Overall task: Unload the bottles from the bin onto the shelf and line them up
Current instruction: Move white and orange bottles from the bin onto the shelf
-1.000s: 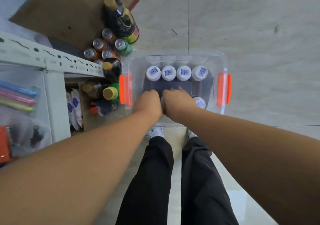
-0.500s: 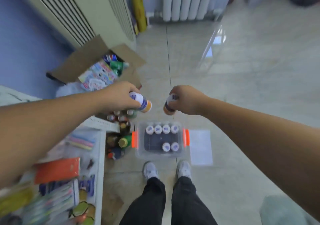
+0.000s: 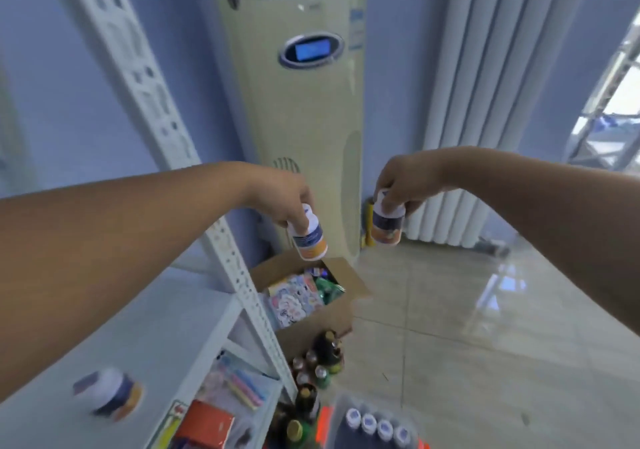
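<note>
My left hand (image 3: 285,199) grips a small white bottle (image 3: 309,235) with a blue and orange label by its cap, hanging in the air past the shelf's right edge. My right hand (image 3: 403,180) holds a second, matching bottle (image 3: 387,225) the same way, to the right over the floor. One more such bottle (image 3: 110,395) stands on the white shelf top (image 3: 145,341) at the lower left. The clear bin (image 3: 341,421) with orange latches sits on the floor at the bottom edge, a row of white-capped bottles (image 3: 375,424) inside it.
A perforated white shelf upright (image 3: 152,109) slants across the left. Behind stands a cream floor air conditioner (image 3: 304,102). An open cardboard box (image 3: 311,296) of packets and a cluster of cans and bottles (image 3: 317,365) sit on the floor beside the shelf. Lower shelves hold stationery.
Both hands lifted a bottle each out of the bin and rose to shelf height. The view swung up from the floor to the wall and shelf top.
</note>
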{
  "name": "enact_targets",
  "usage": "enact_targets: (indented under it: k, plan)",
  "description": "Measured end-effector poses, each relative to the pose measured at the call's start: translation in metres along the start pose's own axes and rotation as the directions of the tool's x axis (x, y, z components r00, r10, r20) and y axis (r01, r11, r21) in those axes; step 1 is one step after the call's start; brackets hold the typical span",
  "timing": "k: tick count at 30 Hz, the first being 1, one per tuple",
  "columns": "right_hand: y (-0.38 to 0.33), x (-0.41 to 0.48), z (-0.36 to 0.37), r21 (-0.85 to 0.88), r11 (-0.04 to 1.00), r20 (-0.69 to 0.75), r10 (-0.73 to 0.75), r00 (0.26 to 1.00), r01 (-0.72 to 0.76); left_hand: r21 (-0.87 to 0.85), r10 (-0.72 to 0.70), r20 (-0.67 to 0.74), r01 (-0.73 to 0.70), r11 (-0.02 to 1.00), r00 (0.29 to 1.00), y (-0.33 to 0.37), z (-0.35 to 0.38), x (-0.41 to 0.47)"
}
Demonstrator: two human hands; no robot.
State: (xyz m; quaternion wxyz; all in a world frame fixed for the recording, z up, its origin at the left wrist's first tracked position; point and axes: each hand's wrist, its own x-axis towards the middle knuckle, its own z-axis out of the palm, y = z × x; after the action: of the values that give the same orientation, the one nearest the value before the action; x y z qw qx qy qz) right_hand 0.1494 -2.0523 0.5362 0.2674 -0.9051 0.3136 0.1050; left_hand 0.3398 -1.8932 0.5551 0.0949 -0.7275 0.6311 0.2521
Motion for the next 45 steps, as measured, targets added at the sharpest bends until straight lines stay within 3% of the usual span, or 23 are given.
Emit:
enact_targets:
  k: [7, 13, 19, 29, 36, 41, 45]
  plan:
    - [-0.101, 0.008, -0.006, -0.080, 0.961, 0.098, -0.256, 0.962, 0.264, -0.056, -0.259, -0.096, 0.254, 0.965, 0.961, -0.026, 0.009, -0.118]
    - [-0.195, 0.004, 0.038, -0.143, 0.868, 0.228, -0.439, 0.869, 0.476, -0.218, -0.515, -0.102, 0.485, 0.847, 0.851, -0.051, 0.066, -0.222]
    - [-0.300, -0.006, 0.086, -0.182, 0.750, 0.267, -0.584, 0.766, 0.636, -0.369, -0.678, -0.167, 0.592, 0.717, 0.716, -0.071, 0.119, -0.319]
    - [-0.415, -0.005, 0.144, -0.330, 0.662, 0.193, -0.651, 0.734, 0.673, -0.407, -0.687, -0.271, 0.566, 0.716, 0.674, -0.135, 0.175, -0.380]
    - [-0.426, 0.026, 0.183, -0.336, 0.668, 0.231, -0.625, 0.746, 0.664, -0.456, -0.696, -0.300, 0.543, 0.705, 0.652, -0.200, 0.194, -0.354]
    - [-0.423, 0.078, 0.208, -0.327, 0.690, 0.294, -0.575, 0.763, 0.646, -0.515, -0.740, -0.314, 0.548, 0.659, 0.595, -0.254, 0.203, -0.307]
    - [-0.416, 0.111, 0.234, -0.277, 0.714, 0.354, -0.547, 0.759, 0.643, -0.525, -0.760, -0.260, 0.573, 0.629, 0.596, -0.286, 0.214, -0.267]
